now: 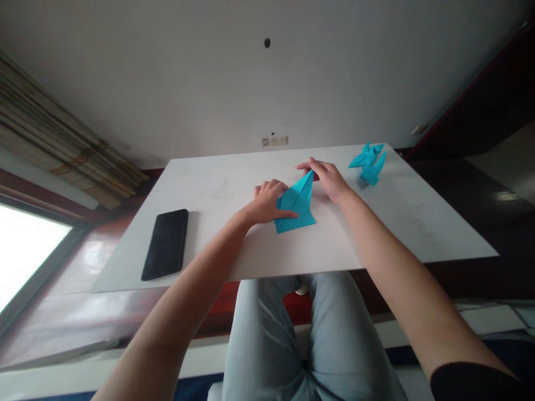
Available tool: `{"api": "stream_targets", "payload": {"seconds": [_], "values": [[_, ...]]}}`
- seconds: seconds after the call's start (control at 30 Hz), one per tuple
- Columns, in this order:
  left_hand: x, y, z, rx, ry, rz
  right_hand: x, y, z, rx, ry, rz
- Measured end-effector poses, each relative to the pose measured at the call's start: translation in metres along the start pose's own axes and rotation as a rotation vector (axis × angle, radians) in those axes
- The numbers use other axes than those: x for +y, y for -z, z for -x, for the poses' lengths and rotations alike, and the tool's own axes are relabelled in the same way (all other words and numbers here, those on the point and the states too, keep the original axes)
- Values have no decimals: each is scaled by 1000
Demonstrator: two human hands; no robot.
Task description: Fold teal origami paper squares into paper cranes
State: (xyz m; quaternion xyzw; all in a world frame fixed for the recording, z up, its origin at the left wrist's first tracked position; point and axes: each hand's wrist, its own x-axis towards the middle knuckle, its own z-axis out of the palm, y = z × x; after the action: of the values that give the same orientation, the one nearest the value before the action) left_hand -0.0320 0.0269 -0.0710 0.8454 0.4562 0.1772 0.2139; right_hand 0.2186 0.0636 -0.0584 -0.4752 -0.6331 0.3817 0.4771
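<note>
A sheet of blue origami paper [297, 203], creased and partly folded, lies on the white table in front of me. My left hand [270, 201] is at its left side, with the thumb laid over the paper and the fingers behind its left edge. At the paper's raised upper right tip, my right hand [325, 175] pinches the point between thumb and fingers. Its other fingers are partly hidden behind the thumb and the paper.
Folded blue paper figures [370, 164] stand at the table's back right corner. A black phone or tablet [165, 244] lies on the left of the white table [217, 167]. The wall with sockets [274, 141] rises behind the far edge.
</note>
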Motion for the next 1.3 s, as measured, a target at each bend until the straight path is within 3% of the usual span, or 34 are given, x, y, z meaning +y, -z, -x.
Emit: {"api": "stream_targets", "payload": {"seconds": [0.1,0.3,0.5,0.73,0.9,1.17,1.3], "values": [[1,0,0,23,-1,42,0,3,-1,1,-56,-47],[-1,2,-3,4,12,-26,-1,1,5,-159,-119,-136],[-20,5,-8,105,53,-76,-2,-2,10,-309,-81,11],[-22,8,-9,209,146,-31,15,-9,6,-341,60,149],[-23,8,-12,299,113,162,15,-14,8,-327,55,72],[-24,3,-13,268,132,569,17,-16,7,-373,-6,-97],[-25,3,-16,279,129,783,14,-17,5,-321,7,-132]]}}
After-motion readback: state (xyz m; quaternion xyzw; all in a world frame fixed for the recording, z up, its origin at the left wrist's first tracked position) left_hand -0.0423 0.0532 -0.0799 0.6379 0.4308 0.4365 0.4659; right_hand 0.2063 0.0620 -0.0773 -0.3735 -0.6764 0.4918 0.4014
